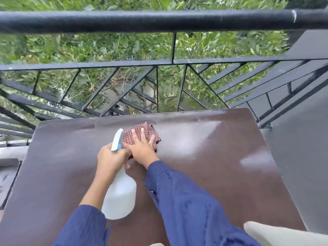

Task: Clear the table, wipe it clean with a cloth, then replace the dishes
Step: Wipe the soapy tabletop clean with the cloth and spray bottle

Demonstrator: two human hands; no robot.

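Observation:
A dark brown table [204, 166] fills the lower half of the view. Near its far middle lies a folded red checked cloth [134, 134], and my right hand [142, 148] presses flat on it with fingers spread. My left hand [111, 158] grips the neck of a white spray bottle [119, 196] with a blue and white nozzle pointing toward the cloth. The bottle's body hangs above the table near me. No dishes are in view.
A black metal railing [159, 20] runs just beyond the table's far edge, with green foliage behind it. A grey wall [301, 139] stands to the right. A pale object [276, 235] shows at the lower right corner.

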